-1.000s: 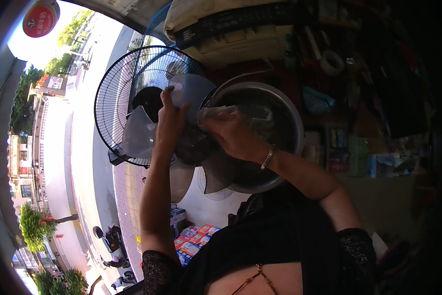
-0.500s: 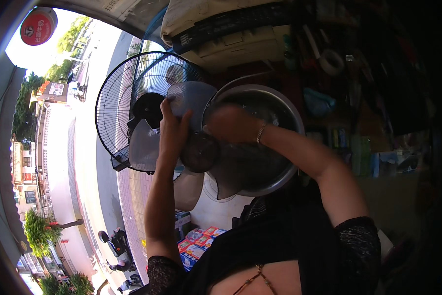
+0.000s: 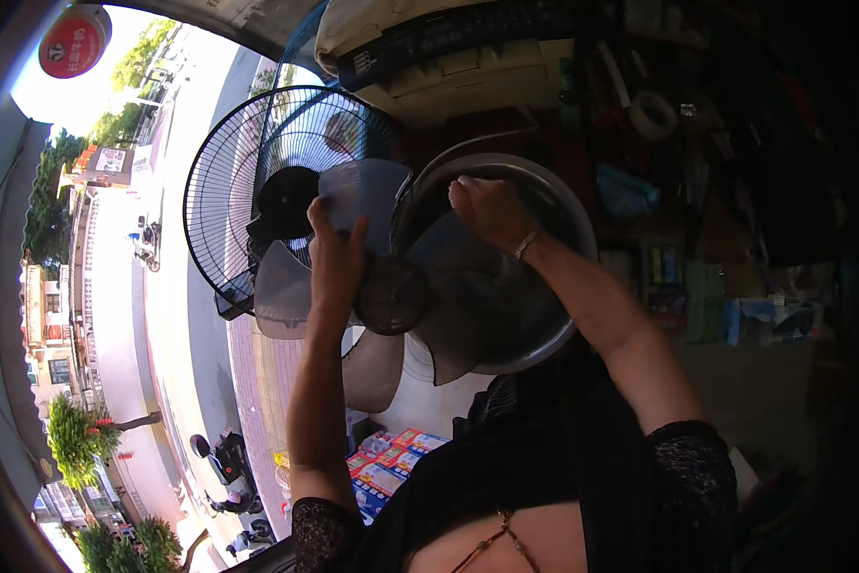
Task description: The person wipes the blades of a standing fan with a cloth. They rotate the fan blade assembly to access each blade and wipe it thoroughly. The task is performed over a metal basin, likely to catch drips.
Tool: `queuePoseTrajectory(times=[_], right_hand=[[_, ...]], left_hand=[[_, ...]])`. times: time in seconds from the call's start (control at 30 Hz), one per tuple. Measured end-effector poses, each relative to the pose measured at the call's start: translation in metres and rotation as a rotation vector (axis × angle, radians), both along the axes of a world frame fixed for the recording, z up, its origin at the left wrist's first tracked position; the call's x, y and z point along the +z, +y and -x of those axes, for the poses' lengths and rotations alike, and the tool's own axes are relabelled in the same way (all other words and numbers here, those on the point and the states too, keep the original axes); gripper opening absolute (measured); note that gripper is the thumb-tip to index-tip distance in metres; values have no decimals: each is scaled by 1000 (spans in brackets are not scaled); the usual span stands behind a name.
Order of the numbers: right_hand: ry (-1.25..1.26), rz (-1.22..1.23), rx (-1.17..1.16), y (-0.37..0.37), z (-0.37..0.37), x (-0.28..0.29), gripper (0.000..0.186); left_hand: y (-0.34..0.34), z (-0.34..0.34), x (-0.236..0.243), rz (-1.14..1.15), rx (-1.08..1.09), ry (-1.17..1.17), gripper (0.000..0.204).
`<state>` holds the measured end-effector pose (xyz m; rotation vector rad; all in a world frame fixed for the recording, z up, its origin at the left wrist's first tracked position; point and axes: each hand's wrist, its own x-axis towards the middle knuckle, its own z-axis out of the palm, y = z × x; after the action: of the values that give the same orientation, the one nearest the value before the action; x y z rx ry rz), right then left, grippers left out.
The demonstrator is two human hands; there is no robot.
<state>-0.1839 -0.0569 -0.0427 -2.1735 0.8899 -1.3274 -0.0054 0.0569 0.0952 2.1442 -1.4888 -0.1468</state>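
Note:
My left hand (image 3: 338, 256) grips the dark, translucent fan blade (image 3: 391, 298), its thumb and fingers closed at the edge of one vane. The blade is tilted, with part of it over a round metal basin (image 3: 571, 315). Above the basin's far part is my right hand (image 3: 494, 212), its fingers curled together and apart from the vanes. What those fingers hold, if anything, is too small to make out. Just past my left hand stands a fan's black wire guard (image 3: 221, 143) with a dark round motor hub (image 3: 284, 202) at its middle.
Behind the basin sits a cream and black printer-like machine (image 3: 467, 72). A roll of tape (image 3: 652, 116) and a crumpled blue bag (image 3: 628, 191) lie in the dim clutter on the right. Red and blue boxes (image 3: 391, 463) are low on the left, near the street with parked scooters (image 3: 229, 468).
My right hand has lifted away from the vane toward the basin's far side and is sharper now. My left hand keeps its hold on the blade, which has barely shifted.

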Motion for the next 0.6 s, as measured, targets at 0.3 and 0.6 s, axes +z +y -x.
queuePoseTrajectory(times=[0.3,0.6], right_hand=[[-299,-545,-258,-6,-7,-33,46],[543,-415,-23,17,10,-27,29]], left_hand=[[4,10,-1,-19,46,0,59],[23,-25,12,81,163,-57,64]])
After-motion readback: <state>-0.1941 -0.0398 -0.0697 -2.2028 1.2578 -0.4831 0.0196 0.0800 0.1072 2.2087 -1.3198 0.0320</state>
